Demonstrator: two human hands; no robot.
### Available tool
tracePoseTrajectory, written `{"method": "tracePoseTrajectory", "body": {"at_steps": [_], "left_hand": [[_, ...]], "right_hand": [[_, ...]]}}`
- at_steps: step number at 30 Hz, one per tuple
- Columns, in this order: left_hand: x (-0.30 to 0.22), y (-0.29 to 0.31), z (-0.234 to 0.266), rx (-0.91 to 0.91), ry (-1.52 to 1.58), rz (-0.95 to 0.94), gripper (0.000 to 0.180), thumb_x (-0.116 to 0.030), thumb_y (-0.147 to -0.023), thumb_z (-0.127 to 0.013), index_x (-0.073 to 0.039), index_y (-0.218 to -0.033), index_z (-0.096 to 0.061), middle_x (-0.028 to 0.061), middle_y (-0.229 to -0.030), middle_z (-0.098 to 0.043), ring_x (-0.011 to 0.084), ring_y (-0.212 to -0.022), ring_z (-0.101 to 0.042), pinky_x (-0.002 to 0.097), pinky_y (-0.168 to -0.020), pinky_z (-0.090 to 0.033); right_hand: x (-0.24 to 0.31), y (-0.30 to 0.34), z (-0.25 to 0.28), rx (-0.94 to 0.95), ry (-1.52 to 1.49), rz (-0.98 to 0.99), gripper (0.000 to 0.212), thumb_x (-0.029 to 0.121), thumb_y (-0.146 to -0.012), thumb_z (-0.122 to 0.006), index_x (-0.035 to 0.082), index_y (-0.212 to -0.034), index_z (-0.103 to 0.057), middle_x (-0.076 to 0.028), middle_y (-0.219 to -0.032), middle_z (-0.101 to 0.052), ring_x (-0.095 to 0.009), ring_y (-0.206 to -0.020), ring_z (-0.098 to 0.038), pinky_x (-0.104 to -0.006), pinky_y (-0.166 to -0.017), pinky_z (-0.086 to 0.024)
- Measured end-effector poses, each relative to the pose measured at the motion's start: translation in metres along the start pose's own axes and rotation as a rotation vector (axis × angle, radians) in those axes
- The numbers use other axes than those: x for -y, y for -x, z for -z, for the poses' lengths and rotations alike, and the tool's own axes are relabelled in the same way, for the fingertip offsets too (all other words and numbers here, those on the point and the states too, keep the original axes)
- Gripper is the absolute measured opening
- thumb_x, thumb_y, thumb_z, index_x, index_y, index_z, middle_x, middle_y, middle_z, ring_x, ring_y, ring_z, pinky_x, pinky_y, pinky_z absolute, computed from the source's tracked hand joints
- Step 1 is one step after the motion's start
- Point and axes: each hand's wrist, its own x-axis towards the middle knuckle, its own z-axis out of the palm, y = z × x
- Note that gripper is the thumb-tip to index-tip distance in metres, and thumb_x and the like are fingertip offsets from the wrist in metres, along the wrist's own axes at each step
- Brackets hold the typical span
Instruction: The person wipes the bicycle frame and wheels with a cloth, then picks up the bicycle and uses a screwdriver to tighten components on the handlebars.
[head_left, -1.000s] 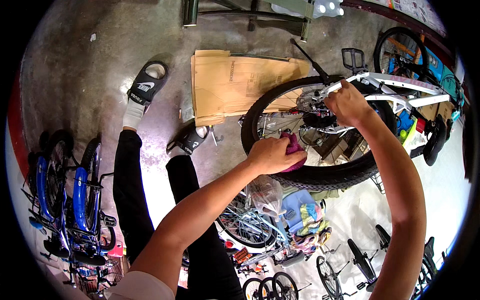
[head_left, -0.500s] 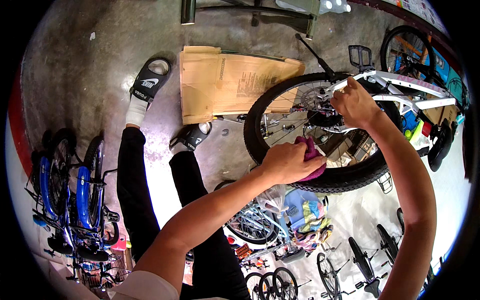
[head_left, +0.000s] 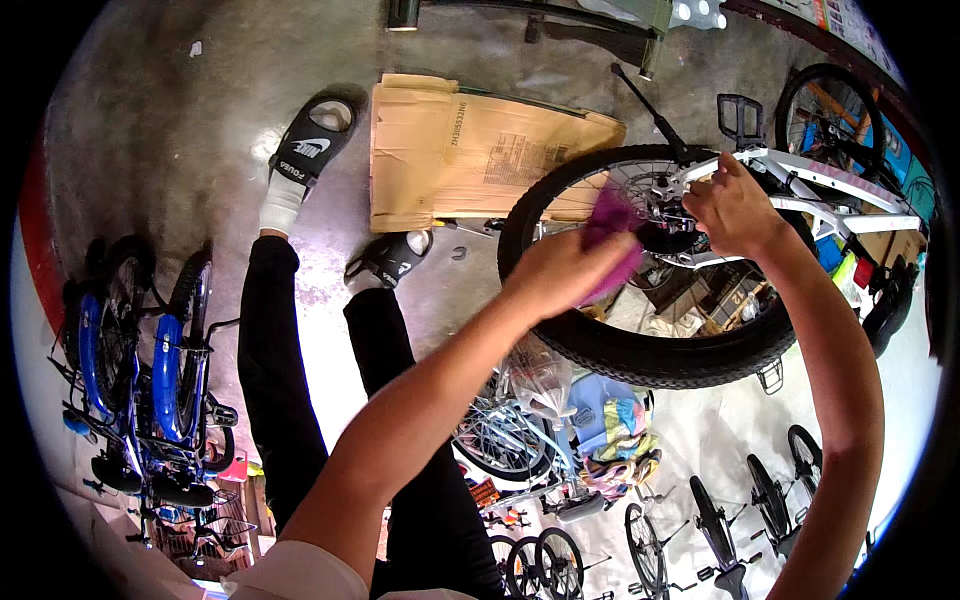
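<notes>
A bicycle with a white frame (head_left: pixel 855 178) shows on the right, its wheel with a knobby black tyre (head_left: pixel 665 368) nearest me. My left hand (head_left: pixel 570 268) is closed on a purple cloth (head_left: pixel 612 222), which is blurred and lies over the wheel's spokes, left of the hub. My right hand (head_left: pixel 735 208) has its fingers curled round the end of the white frame beside the hub; the hand covers part of what it grips. A black kickstand (head_left: pixel 650 112) sticks out from the frame near the hub, and a black pedal (head_left: pixel 740 116) is beyond my right hand.
Flattened cardboard (head_left: pixel 425 160) lies on the concrete floor, with a screwdriver (head_left: pixel 462 229) by its near edge. Blue-fendered bicycles (head_left: pixel 172 375) stand at the left. A light-blue bicycle (head_left: pixel 555 440) with cloths and a plastic bag is below the wheel. A dark metal stand (head_left: pixel 590 45) is at the far side.
My left hand has moved the purple cloth from the tyre's near side up and inward over the spokes toward the hub. My right hand keeps its place on the frame. The view has shifted slightly.
</notes>
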Motion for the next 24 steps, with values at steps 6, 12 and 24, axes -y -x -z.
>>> {"method": "tracePoseTrajectory", "body": {"at_steps": [6, 12, 24], "left_hand": [[0.040, -0.008, -0.002, 0.053, -0.360, 0.034, 0.089, -0.084, -0.090, -0.047, 0.000, -0.094, -0.079, 0.0284, -0.099, -0.075, 0.0435, -0.099, -0.073, 0.0452, -0.088, -0.056], [-0.013, 0.030, -0.015, 0.140, -0.114, -0.178, 0.071, -0.072, -0.097, -0.053, -0.005, -0.098, -0.076, 0.0226, -0.086, -0.075, 0.0380, -0.084, -0.074, 0.0465, -0.078, -0.055], [-0.003, 0.087, -0.053, -0.169, -0.376, -0.636, 0.055, -0.058, -0.093, -0.069, -0.005, -0.082, -0.060, 0.0146, -0.078, -0.062, 0.0338, -0.076, -0.062, 0.0451, -0.079, -0.047]], "right_hand": [[-0.002, 0.000, 0.004, -0.073, 0.043, 0.015, 0.029, 0.014, -0.081, -0.065, 0.012, -0.107, -0.076, -0.007, -0.102, -0.075, -0.027, -0.092, -0.071, -0.0431, -0.111, -0.038], [-0.001, -0.001, 0.017, -0.040, 0.028, 0.016, 0.020, 0.013, -0.078, -0.065, 0.010, -0.096, -0.074, -0.009, -0.093, -0.074, -0.030, -0.086, -0.072, -0.0433, -0.106, -0.039], [0.007, -0.002, -0.008, -0.058, 0.034, 0.000, 0.022, 0.019, -0.078, -0.075, 0.012, -0.099, -0.073, -0.007, -0.094, -0.074, -0.025, -0.095, -0.072, -0.0439, -0.113, -0.035]]}}
